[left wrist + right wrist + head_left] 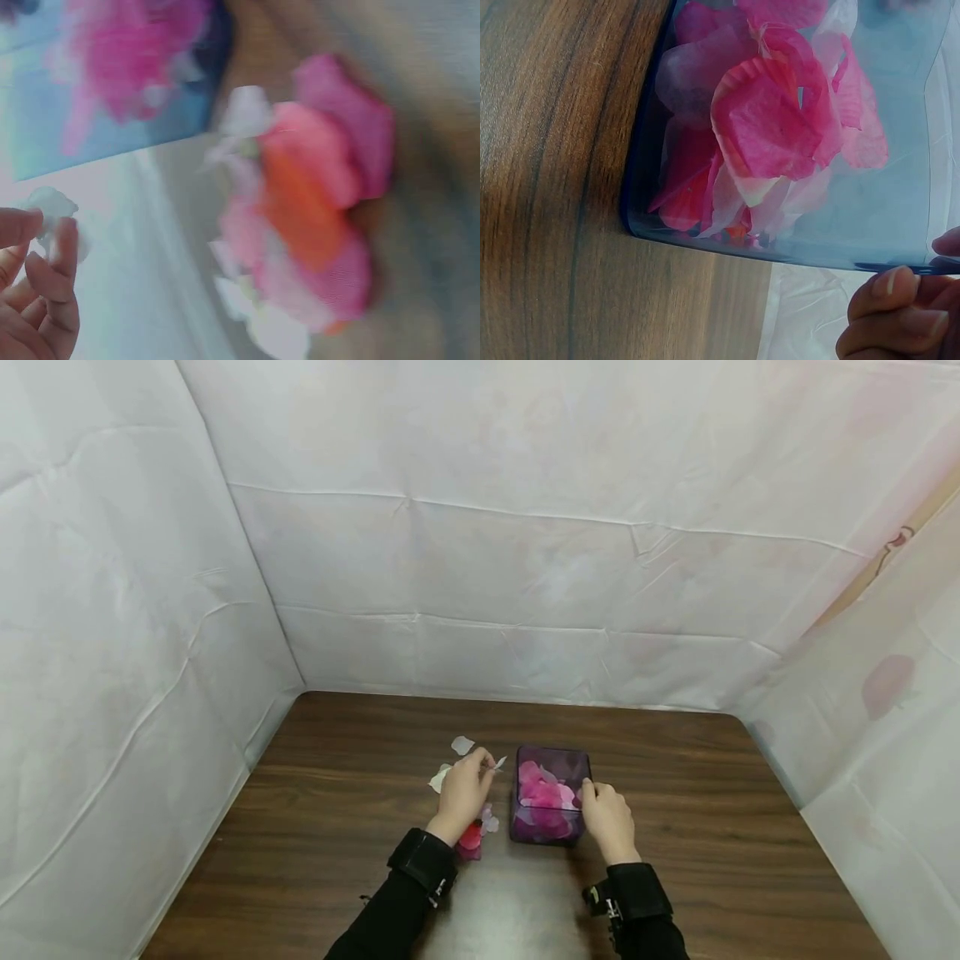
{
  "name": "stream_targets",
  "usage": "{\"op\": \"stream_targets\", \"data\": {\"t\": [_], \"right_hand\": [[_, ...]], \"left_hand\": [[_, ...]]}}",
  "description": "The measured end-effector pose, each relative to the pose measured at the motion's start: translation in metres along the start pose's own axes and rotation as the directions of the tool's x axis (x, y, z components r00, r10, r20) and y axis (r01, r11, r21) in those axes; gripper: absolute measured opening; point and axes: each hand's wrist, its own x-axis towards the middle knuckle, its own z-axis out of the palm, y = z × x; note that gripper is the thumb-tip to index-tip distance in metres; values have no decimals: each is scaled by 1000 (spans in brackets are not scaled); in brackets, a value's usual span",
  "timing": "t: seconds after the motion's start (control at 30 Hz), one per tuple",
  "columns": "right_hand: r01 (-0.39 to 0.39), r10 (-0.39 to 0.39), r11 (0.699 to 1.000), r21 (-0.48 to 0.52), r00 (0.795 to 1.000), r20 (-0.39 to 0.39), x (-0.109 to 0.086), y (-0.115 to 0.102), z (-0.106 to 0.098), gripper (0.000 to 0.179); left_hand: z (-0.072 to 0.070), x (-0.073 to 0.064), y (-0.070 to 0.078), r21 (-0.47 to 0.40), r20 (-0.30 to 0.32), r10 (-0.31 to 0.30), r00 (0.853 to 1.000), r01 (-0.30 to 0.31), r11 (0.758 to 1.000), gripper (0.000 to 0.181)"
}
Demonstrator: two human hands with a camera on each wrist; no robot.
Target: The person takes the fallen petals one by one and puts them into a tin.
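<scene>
A clear purple plastic box (572, 767) stands on the table, with pink and pale fabric petals (772, 127) heaped inside. My right hand (609, 822) grips the box's right rim; in the right wrist view its fingers (892, 289) are on the outside and the thumb on the inner side. Left of the box, my left hand (462, 792) pinches a whitish petal (51, 204) between thumb and fingertips, above the table. Beneath and beside that hand lie loose petals: a red one (470, 836), a lilac one (490, 819) and a cream one (438, 778), partly hidden by the hand.
One more white petal (462, 745) lies farther back on the brown wood-grain table (337, 827). White cloth sheets (510, 568) hang around the table's back and sides. Black bands (424, 863) circle both wrists.
</scene>
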Motion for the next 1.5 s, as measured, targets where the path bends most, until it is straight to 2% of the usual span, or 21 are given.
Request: {"op": "stream_targets", "data": {"t": [0.07, 0.27, 0.4, 0.5, 0.6, 0.7, 0.77, 0.83, 0.87, 1.0, 1.13, 1.2, 1.3, 1.37, 1.43, 1.5], "right_hand": [[-2, 2, 1000, 1, 1000, 3, 0, 1, 0, 49], [-6, 6, 1000, -6, 1000, -5, 1, 3, 0, 49], [-5, 5, 1000, -4, 1000, -5, 1, 2, 0, 50], [-4, 4, 1000, 1, 1000, -1, 1, 2, 1, 50], [-11, 11, 1000, 0, 1000, -6, 2, 2, 0, 50], [-11, 11, 1000, -3, 1000, 0, 2, 1, 0, 50], [-10, 10, 1000, -3, 1000, 7, 2, 1, 0, 50], [-11, 11, 1000, -4, 1000, 13, 2, 0, 0, 50], [-13, 13, 1000, -5, 1000, 12, 2, 0, 0, 51], [-19, 19, 1000, -8, 1000, 1, 2, 2, 2, 50], [-16, 16, 1000, -7, 1000, 2, 2, 3, 1, 49], [-15, 16, 1000, -8, 1000, 1, 2, 3, 1, 49], [-15, 15, 1000, -7, 1000, -3, 2, 3, 1, 49], [-16, 16, 1000, -5, 1000, -8, 2, 2, 1, 49], [-14, 14, 1000, -4, 1000, -11, 2, 2, 1, 49], [-10, 10, 1000, -3, 1000, -12, 2, 2, 1, 49]], "left_hand": [[-6, 4, 10, -40, 6, 15, 1000, -15, 999, 10], [-16, 15, 43, -121, -4, 114, 994, -113, 986, 12], [-12, 18, 56, -154, 40, 131, 991, -124, 980, 11], [-6, 19, 63, -150, 105, 141, 984, -125, 981, 14], [-2, 19, 68, -111, 203, 190, 961, -170, 979, 21], [2, 18, 71, -58, 314, 246, 917, -240, 969, 28], [2, 16, 70, -44, 362, 259, 895, -260, 964, 30], [1, 15, 69, -47, 372, 265, 890, -267, 963, 30], [0, 14, 67, -58, 359, 268, 894, -265, 963, 29], [-6, 14, 55, -107, 257, 266, 929, -246, 963, 26], [-6, 7, 32, -84, 186, 175, 967, -162, 983, 28], [-4, -1, 18, -44, 186, 119, 975, -113, 993, 28], [-1, -18, -1, 35, 221, 75, 972, -85, 996, 23], [0, -30, -11, 67, 261, 78, 962, -98, 993, 22], [1, -41, -20, 95, 303, 70, 950, -103, 990, 27], [2, -50, -26, 121, 316, 65, 946, -108, 987, 32]]}}
